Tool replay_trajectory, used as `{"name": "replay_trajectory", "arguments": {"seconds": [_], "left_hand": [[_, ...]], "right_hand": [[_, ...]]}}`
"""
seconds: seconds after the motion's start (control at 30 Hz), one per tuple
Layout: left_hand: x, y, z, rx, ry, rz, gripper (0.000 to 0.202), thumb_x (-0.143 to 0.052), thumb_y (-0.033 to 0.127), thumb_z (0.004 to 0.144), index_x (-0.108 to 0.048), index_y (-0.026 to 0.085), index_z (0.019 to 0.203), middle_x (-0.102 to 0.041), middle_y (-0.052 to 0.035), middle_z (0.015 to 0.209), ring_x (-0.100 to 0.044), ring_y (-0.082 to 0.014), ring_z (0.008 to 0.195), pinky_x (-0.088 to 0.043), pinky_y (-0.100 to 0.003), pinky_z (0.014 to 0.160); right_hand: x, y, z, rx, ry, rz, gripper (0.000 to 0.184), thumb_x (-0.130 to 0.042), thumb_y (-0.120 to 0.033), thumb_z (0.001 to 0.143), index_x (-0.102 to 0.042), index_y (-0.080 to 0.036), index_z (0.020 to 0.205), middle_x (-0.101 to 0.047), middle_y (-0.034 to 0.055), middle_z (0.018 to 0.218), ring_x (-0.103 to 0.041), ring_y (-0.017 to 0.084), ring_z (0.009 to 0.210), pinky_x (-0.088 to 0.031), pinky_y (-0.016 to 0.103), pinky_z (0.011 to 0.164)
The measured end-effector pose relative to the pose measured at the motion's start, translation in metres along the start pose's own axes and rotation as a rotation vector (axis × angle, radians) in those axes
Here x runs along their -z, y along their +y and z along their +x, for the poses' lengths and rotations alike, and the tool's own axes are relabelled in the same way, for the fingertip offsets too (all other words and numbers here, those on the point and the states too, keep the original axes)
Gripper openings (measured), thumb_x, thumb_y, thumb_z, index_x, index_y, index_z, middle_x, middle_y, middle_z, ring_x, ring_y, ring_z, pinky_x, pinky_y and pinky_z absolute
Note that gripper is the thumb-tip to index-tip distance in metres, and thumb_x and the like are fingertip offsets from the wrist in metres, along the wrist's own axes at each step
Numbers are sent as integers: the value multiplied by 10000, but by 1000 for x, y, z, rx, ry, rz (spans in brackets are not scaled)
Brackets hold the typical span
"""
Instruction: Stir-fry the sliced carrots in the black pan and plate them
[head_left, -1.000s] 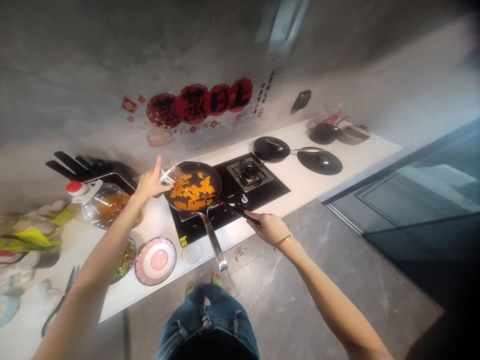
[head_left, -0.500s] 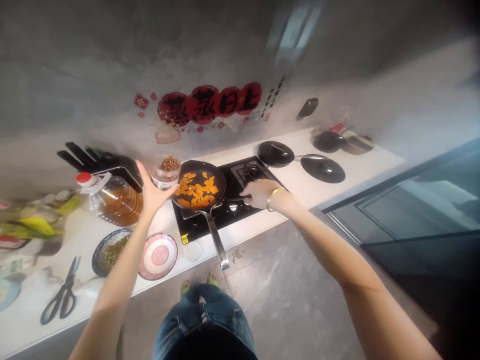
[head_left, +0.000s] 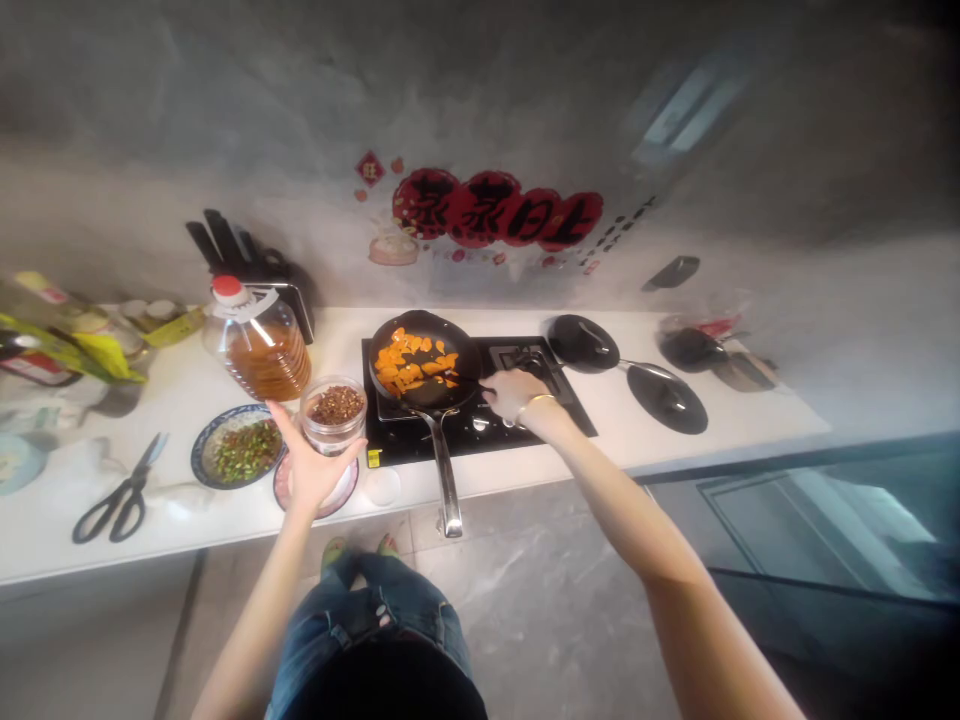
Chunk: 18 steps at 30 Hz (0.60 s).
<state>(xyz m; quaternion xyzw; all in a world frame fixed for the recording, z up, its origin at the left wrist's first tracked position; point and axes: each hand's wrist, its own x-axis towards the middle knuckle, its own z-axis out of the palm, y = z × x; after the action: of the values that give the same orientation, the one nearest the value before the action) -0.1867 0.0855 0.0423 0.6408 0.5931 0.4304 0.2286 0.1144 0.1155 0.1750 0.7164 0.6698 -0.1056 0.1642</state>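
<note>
We see a clear round jar point(head_left: 331, 436) with an open top, red-brown flakes point(head_left: 335, 404) showing inside and a pale patch low on its side. Beyond it, a black pan point(head_left: 463, 337) with a long shiny handle sits on the left part of the dark stove point(head_left: 397, 445), glossy orange slices point(head_left: 409, 362) scattered mostly over its left and middle. Our left hand point(head_left: 313, 468) curves round the near side of the jar and holds it, thumb and fingers spread wide; the jar stands between them, left of the pan, partly in front of the pink plate point(head_left: 283, 482). We cannot tell whether its base touches anything. Our right hand point(head_left: 517, 396) is closed around the handle of a dark utensil point(head_left: 466, 380), which reaches into the pan just left of that hand; its far end is too blurred to make out
</note>
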Motion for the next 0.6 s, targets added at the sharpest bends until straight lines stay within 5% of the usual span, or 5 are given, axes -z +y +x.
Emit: {"name": "replay_trajectory", "arguments": {"seconds": [0.1, 0.2, 0.33, 0.43, 0.6], "left_hand": [[-2, 1, -11, 93, 92, 33, 1378, -802, 395, 641, 289, 236, 1468, 105, -157, 1607, -36, -275, 1485, -128, -399, 1205], [-5, 1, -19, 103, 78, 28, 1391, -806, 404, 621, 286, 251, 1470, 28, -150, 1614, -131, -277, 1477, -186, -400, 1198], [-8, -4, -30, 101, 55, 6, 1429, -828, 411, 582, 267, 228, 1481, -5, -171, 1611, -234, -299, 1452, -239, -395, 1184], [-10, -10, -37, 98, 56, -18, 1461, -845, 395, 556, 270, 213, 1482, -127, -188, 1595, -274, -317, 1436, -267, -421, 1171], [-14, -18, -45, 105, 39, -58, 1464, -850, 433, 545, 243, 208, 1493, -192, -205, 1573, -279, -348, 1428, -279, -462, 1156]], "right_hand": [[7, 1, -13, 89, -20, -82, 354, -488, -300, 930, -668, -282, 1235, -687, 75, 1193, -645, 274, 1072, -506, 380, 914], [-7, -19, 9, 105, 60, -109, 401, -418, -351, 969, -563, -328, 1342, -689, 78, 1177, -664, 255, 1032, -526, 373, 858], [-27, -32, 46, -29, 79, -77, 453, -351, -306, 992, -479, -199, 1413, -689, 154, 1143, -673, 246, 1011, -522, 335, 826], [-12, -3, 40, -87, 19, -65, 420, -394, -276, 966, -586, -170, 1324, -672, 142, 1205, -651, 246, 1074, -505, 318, 873], [42, 53, 3, -27, -97, -173, 327, -563, -330, 867, -714, -304, 1156, -724, 24, 1119, -683, 238, 991, -514, 325, 868]]}}
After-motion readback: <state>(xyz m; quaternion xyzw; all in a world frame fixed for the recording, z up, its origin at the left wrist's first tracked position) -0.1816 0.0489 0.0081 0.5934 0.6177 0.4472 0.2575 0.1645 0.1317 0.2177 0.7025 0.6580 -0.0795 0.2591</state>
